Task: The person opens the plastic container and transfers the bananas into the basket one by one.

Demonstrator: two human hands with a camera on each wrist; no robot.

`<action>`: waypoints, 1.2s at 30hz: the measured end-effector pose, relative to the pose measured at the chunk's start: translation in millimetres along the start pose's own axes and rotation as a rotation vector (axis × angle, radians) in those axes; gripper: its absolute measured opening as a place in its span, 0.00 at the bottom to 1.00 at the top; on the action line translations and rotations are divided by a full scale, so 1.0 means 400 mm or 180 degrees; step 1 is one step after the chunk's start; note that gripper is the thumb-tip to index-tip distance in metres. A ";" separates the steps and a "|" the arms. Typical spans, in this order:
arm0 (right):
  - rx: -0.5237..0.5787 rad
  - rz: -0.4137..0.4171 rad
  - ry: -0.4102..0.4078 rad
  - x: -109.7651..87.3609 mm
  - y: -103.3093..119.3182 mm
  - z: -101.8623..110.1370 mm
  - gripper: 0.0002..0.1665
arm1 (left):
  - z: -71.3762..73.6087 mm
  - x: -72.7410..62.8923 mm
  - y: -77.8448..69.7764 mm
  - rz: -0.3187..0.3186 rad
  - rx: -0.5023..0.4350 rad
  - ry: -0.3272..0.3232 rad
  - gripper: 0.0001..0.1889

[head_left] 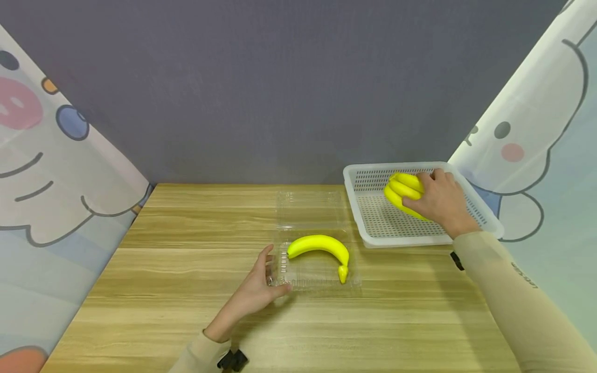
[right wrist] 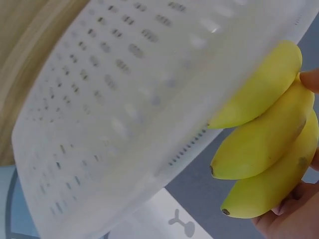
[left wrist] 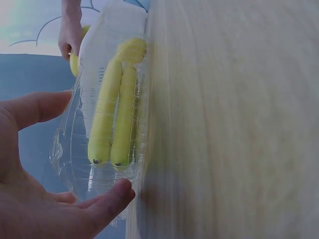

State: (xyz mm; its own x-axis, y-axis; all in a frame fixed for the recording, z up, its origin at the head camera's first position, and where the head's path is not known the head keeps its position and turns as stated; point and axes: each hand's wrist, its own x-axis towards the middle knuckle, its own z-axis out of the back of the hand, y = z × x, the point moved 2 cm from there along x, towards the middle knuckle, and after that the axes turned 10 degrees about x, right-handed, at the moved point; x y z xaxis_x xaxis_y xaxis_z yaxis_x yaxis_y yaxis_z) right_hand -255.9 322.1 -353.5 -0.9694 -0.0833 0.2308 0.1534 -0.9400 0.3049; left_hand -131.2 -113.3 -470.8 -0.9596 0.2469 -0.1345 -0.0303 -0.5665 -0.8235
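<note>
The right hand (head_left: 443, 202) covers one end of a bunch of curved yellow bananas (head_left: 403, 189); whether it touches the white perforated plastic basket (head_left: 406, 241) below is unclear. On the wood-grain desk (head_left: 196, 233), before a dark grey wall (head_left: 280, 93), a clear plastic clamshell container (head_left: 308, 272) holds a single yellow banana (head_left: 322, 241). The right hand's fingers grip the bunch; the left hand (head_left: 256, 290), spread wide, touches the container's left side.

A grey wall (head_left: 298, 93) — perhaps fabric-covered — rises behind a wood-grain tabletop (head_left: 140, 311), flanked by cartoon-printed panels (head_left: 56, 171).
</note>
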 end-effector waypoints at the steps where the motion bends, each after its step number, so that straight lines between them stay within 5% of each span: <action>1: -0.0008 -0.0014 0.0024 0.000 -0.004 -0.002 0.42 | -0.001 0.000 0.001 -0.0002 -0.0007 -0.0001 0.57; 36: -0.0180 -0.0482 0.0721 -0.021 -0.121 -0.062 0.54 | 0.002 -0.009 0.000 -0.0025 -0.0030 0.0029 0.56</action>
State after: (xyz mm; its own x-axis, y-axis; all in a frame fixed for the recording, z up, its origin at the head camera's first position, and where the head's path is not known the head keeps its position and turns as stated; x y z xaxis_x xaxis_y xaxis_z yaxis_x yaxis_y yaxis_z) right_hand -260.1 360.3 -393.0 -0.9996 -0.0064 -0.0278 -0.0013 -0.9638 0.2666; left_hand -127.9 -114.8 -470.1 -0.9568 0.2586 -0.1331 -0.0351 -0.5571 -0.8297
